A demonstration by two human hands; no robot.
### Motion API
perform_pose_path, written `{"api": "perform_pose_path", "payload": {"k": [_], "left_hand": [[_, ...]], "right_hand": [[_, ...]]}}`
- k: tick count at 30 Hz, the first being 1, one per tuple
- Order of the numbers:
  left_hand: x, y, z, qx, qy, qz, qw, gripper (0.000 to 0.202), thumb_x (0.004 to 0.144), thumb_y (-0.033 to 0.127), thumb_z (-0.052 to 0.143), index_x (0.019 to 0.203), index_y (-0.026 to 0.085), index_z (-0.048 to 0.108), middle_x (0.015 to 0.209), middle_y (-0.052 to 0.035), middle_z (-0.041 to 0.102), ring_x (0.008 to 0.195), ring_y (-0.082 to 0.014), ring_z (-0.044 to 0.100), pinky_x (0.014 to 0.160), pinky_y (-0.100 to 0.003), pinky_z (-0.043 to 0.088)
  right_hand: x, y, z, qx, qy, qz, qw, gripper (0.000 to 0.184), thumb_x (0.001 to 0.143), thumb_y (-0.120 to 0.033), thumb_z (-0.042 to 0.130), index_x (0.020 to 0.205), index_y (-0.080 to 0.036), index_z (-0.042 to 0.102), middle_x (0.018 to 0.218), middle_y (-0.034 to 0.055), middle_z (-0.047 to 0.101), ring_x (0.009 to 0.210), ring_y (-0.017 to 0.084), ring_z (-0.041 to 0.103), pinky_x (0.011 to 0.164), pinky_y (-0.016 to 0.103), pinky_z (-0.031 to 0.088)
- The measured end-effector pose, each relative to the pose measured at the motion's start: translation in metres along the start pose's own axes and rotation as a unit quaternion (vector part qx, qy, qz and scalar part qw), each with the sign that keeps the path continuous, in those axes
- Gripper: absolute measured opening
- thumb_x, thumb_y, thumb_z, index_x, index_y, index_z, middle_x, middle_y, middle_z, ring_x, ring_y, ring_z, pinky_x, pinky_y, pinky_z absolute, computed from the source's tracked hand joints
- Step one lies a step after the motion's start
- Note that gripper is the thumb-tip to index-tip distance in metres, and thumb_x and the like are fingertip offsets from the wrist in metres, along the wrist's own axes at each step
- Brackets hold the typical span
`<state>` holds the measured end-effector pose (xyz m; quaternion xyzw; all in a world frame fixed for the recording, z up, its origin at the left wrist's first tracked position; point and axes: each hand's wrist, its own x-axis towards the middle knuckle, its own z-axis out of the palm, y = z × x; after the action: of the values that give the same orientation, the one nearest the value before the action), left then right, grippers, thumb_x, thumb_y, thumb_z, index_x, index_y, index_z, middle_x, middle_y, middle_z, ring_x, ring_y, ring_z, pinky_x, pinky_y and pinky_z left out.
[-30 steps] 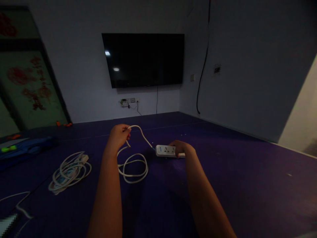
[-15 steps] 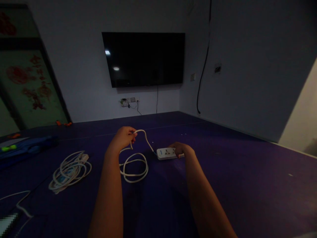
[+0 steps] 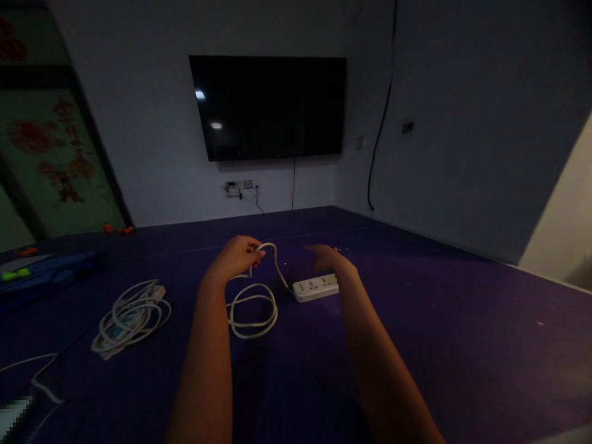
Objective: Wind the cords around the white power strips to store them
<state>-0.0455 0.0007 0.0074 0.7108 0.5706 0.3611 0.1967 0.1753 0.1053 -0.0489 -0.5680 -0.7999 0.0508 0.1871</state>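
My left hand (image 3: 241,254) pinches a white power cord (image 3: 276,262) and holds part of it above the purple surface (image 3: 296,370). From there the cord runs down to the left end of a white power strip (image 3: 317,287), which lies flat with its sockets facing up. Loops of the same cord rest below my left hand. Just above and behind the strip is my right hand (image 3: 327,256), its fingers stretched to the left and holding nothing. My right wrist hides the strip's right end.
Left of my arm lies another coiled white cord (image 3: 132,320) with a white block at its end. Farther left are blue cloth (image 3: 65,274), a bright green item (image 3: 16,274) and small orange pieces (image 3: 124,230). A black cable (image 3: 379,148) hangs down the right wall beyond the television (image 3: 272,108).
My right hand has let go of the power strip and lifted up and away from it. My left hand, still on the cord, has shifted slightly to the right.
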Motion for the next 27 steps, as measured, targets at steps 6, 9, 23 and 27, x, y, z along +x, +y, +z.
{"api": "perform_pose_path", "payload": {"k": [6,9,23,27], "left_hand": [[0.002,-0.005,0.005,-0.02,0.015,0.028,0.999,0.045,0.066,0.012,0.058,0.111,0.013,0.056,0.068,-0.0009,0.062,0.062,-0.0151,0.059,0.056,-0.025,0.044],[0.001,-0.009,0.005,-0.042,0.033,0.041,0.998,0.066,0.065,0.012,0.06,0.128,0.011,0.042,0.068,0.0002,0.061,0.064,-0.0166,0.06,0.057,-0.026,0.045],[-0.006,-0.023,-0.013,0.065,0.032,-0.08,0.994,0.073,0.053,0.02,0.079,0.122,0.015,0.055,0.11,-0.0134,0.065,0.099,-0.0243,0.062,0.083,-0.034,0.048],[-0.006,-0.036,-0.021,0.12,0.007,-0.136,0.983,0.068,0.054,0.03,0.079,0.117,0.015,0.059,0.11,-0.0144,0.066,0.099,-0.0257,0.062,0.083,-0.032,0.047]], "right_hand": [[-0.019,-0.082,-0.032,0.178,0.058,-0.294,0.937,0.081,0.057,-0.001,0.071,0.134,-0.02,0.05,0.131,0.0092,0.057,0.121,0.022,0.052,0.103,0.034,0.04],[-0.027,-0.106,-0.03,0.18,0.067,-0.273,0.943,0.084,0.058,-0.001,0.07,0.137,-0.016,0.044,0.123,0.0127,0.062,0.11,0.023,0.059,0.092,0.032,0.046],[-0.023,-0.075,-0.038,0.179,0.234,-0.1,0.95,0.017,0.077,-0.036,0.066,0.088,-0.027,0.076,0.085,0.0045,0.074,0.079,0.02,0.066,0.065,0.027,0.043],[-0.022,-0.057,-0.04,0.188,0.322,0.017,0.928,0.021,0.08,-0.038,0.062,0.085,-0.023,0.076,0.08,0.007,0.073,0.078,0.022,0.066,0.066,0.028,0.043]]}}
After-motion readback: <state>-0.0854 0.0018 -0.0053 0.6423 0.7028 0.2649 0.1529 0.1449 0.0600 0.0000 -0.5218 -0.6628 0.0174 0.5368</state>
